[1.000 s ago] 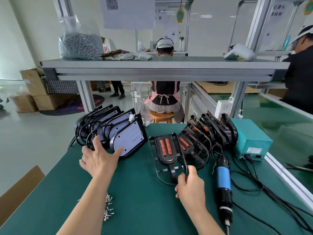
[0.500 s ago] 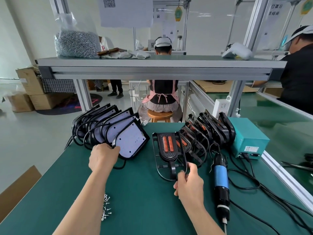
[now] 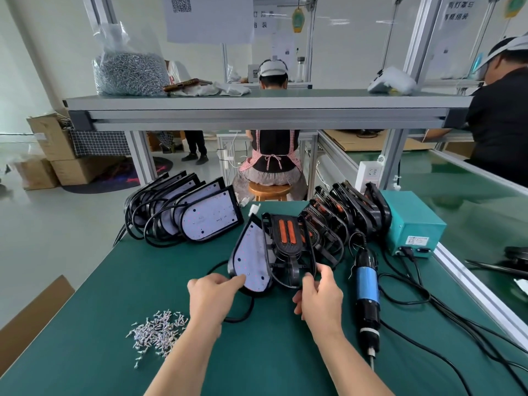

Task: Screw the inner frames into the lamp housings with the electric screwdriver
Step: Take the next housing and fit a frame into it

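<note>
My left hand [image 3: 214, 292] had its fingers curled round the near edge of one lamp housing [image 3: 251, 260], pinching it so it stood tilted on the green mat [image 3: 114, 281] with the LED board facing me. My right hand [image 3: 320, 295] pinched the bottom end of one inner frame [image 3: 288, 244], the one with two orange strips. It stood right up against the housing, not seated in it yet.

My two cents on this step: lay the housing flat, drop the frame in square so the holes line up, and keep the cable out from under. Only then go for the driver.

Counts:
- One electric screwdriver [image 3: 367, 290], lying just right of my right hand, untouched.
- One teal power box [image 3: 411, 224] behind it.
- One loose pile of screws [image 3: 158, 335] by my left forearm, way too many to count.
- Spare housings [image 3: 211, 215] at the back left: five or six, too overlapped to be sure.
- Spare frames [image 3: 351, 207] leaning at the back right: about five, same problem.
</note>
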Tool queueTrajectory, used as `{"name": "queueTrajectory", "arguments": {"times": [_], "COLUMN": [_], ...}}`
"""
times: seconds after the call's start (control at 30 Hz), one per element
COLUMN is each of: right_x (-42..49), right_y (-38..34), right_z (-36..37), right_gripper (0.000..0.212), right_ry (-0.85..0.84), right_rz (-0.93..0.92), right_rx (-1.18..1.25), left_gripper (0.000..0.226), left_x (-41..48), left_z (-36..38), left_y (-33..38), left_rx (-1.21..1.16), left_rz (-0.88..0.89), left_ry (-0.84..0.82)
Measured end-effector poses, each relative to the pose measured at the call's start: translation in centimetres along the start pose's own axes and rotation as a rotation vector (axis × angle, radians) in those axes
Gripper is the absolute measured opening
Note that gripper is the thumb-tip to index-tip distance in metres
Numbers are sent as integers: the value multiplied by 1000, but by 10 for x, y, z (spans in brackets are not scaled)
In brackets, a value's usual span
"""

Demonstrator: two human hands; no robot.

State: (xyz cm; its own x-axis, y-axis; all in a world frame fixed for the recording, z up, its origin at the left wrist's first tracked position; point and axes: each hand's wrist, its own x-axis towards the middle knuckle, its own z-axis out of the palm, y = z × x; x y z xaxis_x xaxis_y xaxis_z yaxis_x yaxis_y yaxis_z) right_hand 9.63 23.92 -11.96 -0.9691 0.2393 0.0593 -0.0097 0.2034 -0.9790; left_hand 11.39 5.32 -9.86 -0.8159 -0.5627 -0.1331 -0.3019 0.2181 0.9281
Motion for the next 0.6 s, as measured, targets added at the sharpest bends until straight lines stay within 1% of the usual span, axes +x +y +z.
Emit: {"name": "queueTrajectory", "arguments": {"times": [0.07, 0.2, 0.27, 0.3, 0.33, 0.4, 0.47, 0.53, 0.6], "right_x": [-1, -3, -4, -5, -6, -10, -14, -15, -15], "right_y": [0, 0, -1, -1, -2, -2, -3, -3, -5], "right_z": [0, -1, -1, -1, -1, -3, -5, -9, -12], "right_gripper": [18, 12, 9, 8, 9, 17, 27, 30, 29], "right_ry": [6, 18, 41, 49, 53, 56, 65, 59, 8], "right_rz": [-12, -52, -48, -35, -14, 32, 60, 66, 48], "right_rx": [-10, -86, -129, -148, -168, -208, -232, -257, -337], "left_gripper": [33, 40, 37, 32, 24, 11, 11, 13, 12], "left_x": [-16, -51, -63, -68, -73, -81, -87, -90, -90], "left_z": [1, 5, 11, 13, 16, 20, 21, 21, 20], "left_y": [-5, -11, -14, -15, -15, -14, -13, -15, -20], "left_rx": [-24, -122, -164, -182, -202, -256, -307, -292, -215], "left_rz": [23, 6, -17, -38, -64, -119, -159, -163, -89], "left_ry": [-20, -122, -144, -149, -157, -179, -200, -234, -217]}}
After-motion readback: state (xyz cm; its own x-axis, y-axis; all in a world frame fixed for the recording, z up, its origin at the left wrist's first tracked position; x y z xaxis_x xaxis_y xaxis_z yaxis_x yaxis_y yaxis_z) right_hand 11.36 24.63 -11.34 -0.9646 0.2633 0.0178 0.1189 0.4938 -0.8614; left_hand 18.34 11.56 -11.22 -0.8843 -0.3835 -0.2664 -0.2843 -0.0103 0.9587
